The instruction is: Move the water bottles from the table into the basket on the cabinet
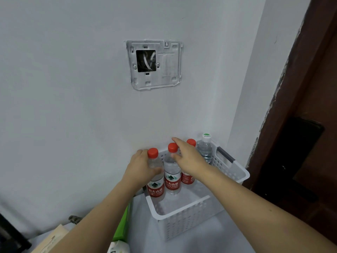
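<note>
- The left hand (141, 166) is gripping the upper body of a red-capped Nongfu Spring bottle (155, 177), fingers and thumb curled round it just under the cap, holding it upright at the far left corner of the white perforated basket (184, 214); whether its base is resting on the basket floor cannot be told.
- The right hand (188, 157) is reaching forward with straight, relaxed fingers, its fingertips lying against the neck of the second Nongfu Spring bottle (172, 172), which is standing just right of the gripped one.
- Behind the right hand a third red-capped bottle (188, 172) is standing upright, and beyond it a clear bottle with a green and white cap (205, 148) is sitting in the far right corner.
- All four are lining the basket's far wall; the near half of the basket, beneath both forearms, is lying open.
- The red labels are reading "NONGFU SPRING" under Chinese characters.
- The basket is sitting on the pale cabinet top (145, 240), close against the white wall (73, 106).
- A dark wooden door (310, 125) is standing right of the right arm.
</note>
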Tool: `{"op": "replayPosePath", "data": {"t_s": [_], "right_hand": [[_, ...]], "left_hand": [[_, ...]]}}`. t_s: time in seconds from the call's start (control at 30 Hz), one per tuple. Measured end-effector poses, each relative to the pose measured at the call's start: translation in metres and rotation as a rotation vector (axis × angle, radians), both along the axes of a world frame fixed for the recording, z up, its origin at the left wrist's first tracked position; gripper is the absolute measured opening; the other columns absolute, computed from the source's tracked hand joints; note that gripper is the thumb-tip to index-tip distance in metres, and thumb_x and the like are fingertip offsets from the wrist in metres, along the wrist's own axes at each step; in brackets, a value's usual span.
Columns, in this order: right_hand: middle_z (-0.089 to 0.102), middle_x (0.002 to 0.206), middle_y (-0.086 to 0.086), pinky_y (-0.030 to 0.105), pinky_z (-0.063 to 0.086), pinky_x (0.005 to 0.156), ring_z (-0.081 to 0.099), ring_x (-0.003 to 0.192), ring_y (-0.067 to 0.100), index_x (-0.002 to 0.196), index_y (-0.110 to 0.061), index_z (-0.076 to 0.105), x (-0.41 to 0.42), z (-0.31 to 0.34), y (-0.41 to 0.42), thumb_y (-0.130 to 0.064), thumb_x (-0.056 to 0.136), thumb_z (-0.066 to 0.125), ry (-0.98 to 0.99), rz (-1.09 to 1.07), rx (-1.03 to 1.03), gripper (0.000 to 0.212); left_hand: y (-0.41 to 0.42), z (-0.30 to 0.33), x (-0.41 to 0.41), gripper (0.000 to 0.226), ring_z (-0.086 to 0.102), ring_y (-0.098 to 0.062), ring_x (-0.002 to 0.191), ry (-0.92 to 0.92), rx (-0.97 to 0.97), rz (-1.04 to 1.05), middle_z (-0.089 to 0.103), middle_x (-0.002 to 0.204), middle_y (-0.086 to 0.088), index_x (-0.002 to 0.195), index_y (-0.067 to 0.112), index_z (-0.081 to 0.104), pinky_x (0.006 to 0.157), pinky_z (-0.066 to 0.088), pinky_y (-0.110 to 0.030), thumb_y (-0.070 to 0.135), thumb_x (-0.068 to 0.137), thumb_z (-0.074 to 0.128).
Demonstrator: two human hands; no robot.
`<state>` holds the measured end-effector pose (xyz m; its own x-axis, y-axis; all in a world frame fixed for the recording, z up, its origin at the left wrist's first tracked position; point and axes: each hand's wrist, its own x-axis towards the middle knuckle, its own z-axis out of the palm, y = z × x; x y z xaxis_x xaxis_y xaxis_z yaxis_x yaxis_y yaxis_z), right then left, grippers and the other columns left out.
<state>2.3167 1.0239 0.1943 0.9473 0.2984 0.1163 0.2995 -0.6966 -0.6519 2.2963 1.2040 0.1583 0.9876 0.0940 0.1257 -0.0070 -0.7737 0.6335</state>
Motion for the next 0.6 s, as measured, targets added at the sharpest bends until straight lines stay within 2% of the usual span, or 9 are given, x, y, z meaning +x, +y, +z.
{"op": "replayPosePath", "data": {"t_s": [0.1,0.2,0.3,0.43,0.53,0.6], "right_hand": [[0.039,0.153,0.001,0.030,0.032,0.113,0.039,0.139,0.014,0.151,-0.021,0.032,-0.014,0.013,-0.014,-0.021,0.099,0.054,-0.062,-0.029,0.067,0.056],[0.042,0.151,-0.002,0.030,0.034,0.113,0.042,0.135,0.012,0.149,-0.022,0.036,-0.037,0.026,-0.041,-0.021,0.099,0.055,-0.157,-0.076,0.102,0.054],[0.039,0.152,-0.004,0.031,0.033,0.114,0.040,0.137,0.012,0.149,-0.024,0.035,-0.064,0.040,-0.076,-0.026,0.098,0.055,-0.203,-0.142,0.092,0.055],[0.034,0.155,0.000,0.015,0.018,0.108,0.033,0.140,0.013,0.150,-0.017,0.033,-0.109,0.059,-0.130,-0.026,0.097,0.057,-0.266,-0.274,0.014,0.059],[0.030,0.157,0.002,0.013,0.014,0.107,0.029,0.142,0.014,0.151,-0.015,0.029,-0.152,0.070,-0.173,-0.025,0.097,0.057,-0.279,-0.364,-0.009,0.062],[0.028,0.158,0.001,0.017,0.017,0.110,0.028,0.143,0.015,0.152,-0.015,0.027,-0.182,0.075,-0.199,-0.026,0.098,0.057,-0.280,-0.421,-0.004,0.063]], "left_hand": [[-0.004,0.004,-0.008,0.064,0.054,-0.026,0.116,-0.088,0.052,0.081,0.054,0.121,-0.001,0.128,0.017,0.053,0.098,0.047,-0.042,0.043,0.076,0.079],[-0.013,0.021,-0.018,0.062,0.056,-0.032,0.113,-0.376,0.198,0.127,0.058,0.126,-0.010,0.131,0.007,0.054,0.093,0.047,-0.045,0.042,0.083,0.073],[-0.037,0.045,-0.024,0.052,0.057,-0.036,0.106,-0.572,0.315,0.043,0.060,0.122,-0.015,0.128,0.002,0.056,0.088,0.047,-0.046,0.033,0.088,0.070],[-0.087,0.068,-0.036,0.050,0.056,-0.038,0.115,-0.659,0.420,-0.112,0.059,0.128,-0.020,0.129,-0.001,0.056,0.098,0.046,-0.049,0.028,0.090,0.069],[-0.132,0.080,-0.059,0.050,0.055,-0.039,0.117,-0.707,0.454,-0.220,0.057,0.132,-0.021,0.131,-0.001,0.055,0.103,0.043,-0.049,0.027,0.092,0.067],[-0.164,0.088,-0.080,0.050,0.053,-0.039,0.120,-0.721,0.444,-0.283,0.056,0.135,-0.020,0.134,0.000,0.054,0.106,0.042,-0.050,0.027,0.093,0.065]]}}
